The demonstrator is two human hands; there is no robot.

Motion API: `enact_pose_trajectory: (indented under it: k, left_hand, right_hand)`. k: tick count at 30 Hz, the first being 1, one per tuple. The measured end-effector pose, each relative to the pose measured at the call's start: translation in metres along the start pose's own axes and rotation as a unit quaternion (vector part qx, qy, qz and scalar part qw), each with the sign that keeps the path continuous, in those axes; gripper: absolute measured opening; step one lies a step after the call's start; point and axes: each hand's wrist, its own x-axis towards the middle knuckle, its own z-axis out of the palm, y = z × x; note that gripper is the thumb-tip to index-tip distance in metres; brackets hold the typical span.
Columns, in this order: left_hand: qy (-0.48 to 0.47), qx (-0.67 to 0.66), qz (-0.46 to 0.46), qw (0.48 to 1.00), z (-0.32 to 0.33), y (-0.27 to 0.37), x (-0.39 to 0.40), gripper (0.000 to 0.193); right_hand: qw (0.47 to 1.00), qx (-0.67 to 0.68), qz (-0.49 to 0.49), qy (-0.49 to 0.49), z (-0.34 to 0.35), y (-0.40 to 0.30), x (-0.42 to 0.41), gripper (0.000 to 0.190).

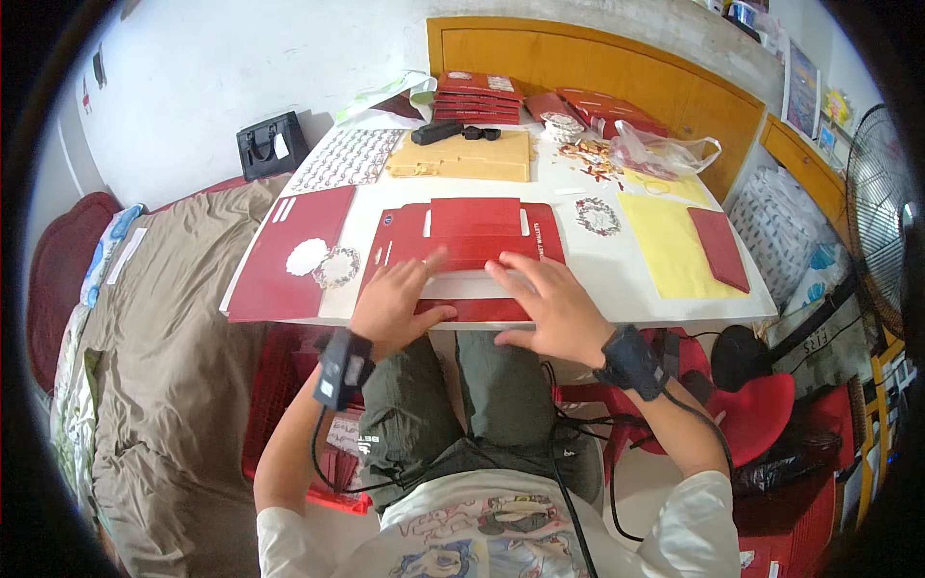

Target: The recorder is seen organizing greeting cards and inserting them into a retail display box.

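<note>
A red printed card sleeve [405,217] lies flat before me, with a smaller red folded card piece [475,217] and a white strip on it. My left hand [397,300] rests over its near left part, fingers spread. Over the near right part is my right hand [553,300], palm down with fingers apart. Neither hand shows anything gripped. To the right lies a round wreath-patterned paper cutout [597,217]. Another wreath cutout [337,267] and a white scalloped disc [307,257] overlap on a red sheet [303,238] at the left.
Stacked red packs [477,108] stand at the back, near a sheet of stickers [347,159] and a tan board [470,162] bearing black objects. Paper scraps [592,159] and a clear plastic bag [672,148] lie back right, beyond yellow paper [643,238] and a dark red wallet [717,249].
</note>
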Motion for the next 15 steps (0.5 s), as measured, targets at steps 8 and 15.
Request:
enact_pose_trajectory:
  k: [8, 15]
  left_hand:
    - [0.073, 0.140, 0.154, 0.975, 0.016, -0.003, -0.033, 0.059]
    - [0.093, 0.197, 0.140, 0.966, 0.003, 0.001, -0.056, 0.048]
  right_hand:
    - [0.994, -0.095, -0.041, 0.016, 0.015, -0.006, -0.014, 0.051]
    - [0.997, -0.023, -0.025, 0.062, -0.003, -0.013, -0.027, 0.044]
